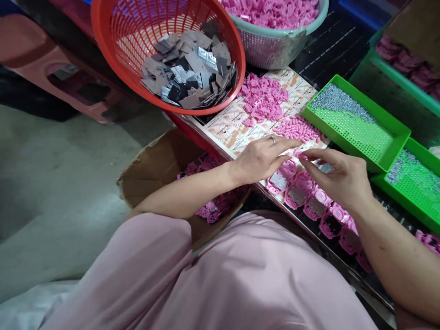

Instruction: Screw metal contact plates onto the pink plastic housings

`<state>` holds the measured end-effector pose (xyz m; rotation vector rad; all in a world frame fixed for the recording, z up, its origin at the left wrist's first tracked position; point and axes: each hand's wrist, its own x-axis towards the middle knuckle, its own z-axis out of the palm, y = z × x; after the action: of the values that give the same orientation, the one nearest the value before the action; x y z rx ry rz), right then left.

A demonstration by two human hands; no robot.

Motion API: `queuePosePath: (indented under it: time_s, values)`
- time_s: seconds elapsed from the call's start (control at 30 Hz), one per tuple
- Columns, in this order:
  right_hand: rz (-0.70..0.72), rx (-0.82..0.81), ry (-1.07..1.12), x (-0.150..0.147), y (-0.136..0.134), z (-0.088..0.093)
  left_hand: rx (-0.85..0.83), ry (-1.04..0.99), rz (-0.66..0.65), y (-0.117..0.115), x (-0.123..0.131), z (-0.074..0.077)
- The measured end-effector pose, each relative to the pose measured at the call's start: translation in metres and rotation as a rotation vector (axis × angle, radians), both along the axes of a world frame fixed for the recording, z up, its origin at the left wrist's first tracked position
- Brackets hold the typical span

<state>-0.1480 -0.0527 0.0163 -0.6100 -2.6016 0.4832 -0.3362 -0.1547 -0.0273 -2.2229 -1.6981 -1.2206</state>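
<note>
My right hand [338,176] has its thumb and fingertips pinched on a small pink plastic piece [299,155]. Just left of it, my left hand [263,158] reaches over the table edge with fingers stretched out and the thumb apart from them. Its fingertips are close to that same piece; whether they touch it I cannot tell. Below both hands, a row of pink plastic housings [299,189] runs along the table's front edge, several with grey metal plates on them. Small pink pegs [299,128] lie heaped just beyond my fingers, beside a pile of pink plastic parts [263,98].
A red basket [240,59] of metal plates [192,64] stands at the upper left. Behind is a pale green basket [275,43] of pink parts. Green trays [395,146] with small metal pieces sit right. A cardboard box [151,160] with pink parts stands below the table edge.
</note>
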Motion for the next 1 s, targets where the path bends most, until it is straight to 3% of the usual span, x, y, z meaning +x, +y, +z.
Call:
queuePosePath:
  time_s: [0.13,0.3,0.4,0.67,0.87,1.0]
  values:
    - [-0.076,0.276,-0.099,0.015,0.006,-0.013,-0.033,0.137,0.015,-0.019,-0.001,-0.002]
    - [-0.053,0.256,-0.036,0.027,0.003,-0.008,-0.017,0.267,-0.094,-0.043,0.009,-0.01]
    - [-0.024,0.267,-0.037,0.023,-0.003,-0.007,-0.049,0.296,-0.075,-0.046,0.014,-0.015]
    - [0.048,0.433,-0.187,-0.004,-0.004,-0.03,-0.076,0.38,-0.087,-0.043,0.013,-0.018]
    - [0.108,0.552,-0.418,-0.013,-0.018,-0.011,-0.07,0.388,-0.081,-0.043,0.013,-0.022]
    - [0.114,0.507,-0.486,-0.021,-0.026,-0.004,-0.062,0.376,-0.089,-0.043,0.013,-0.023]
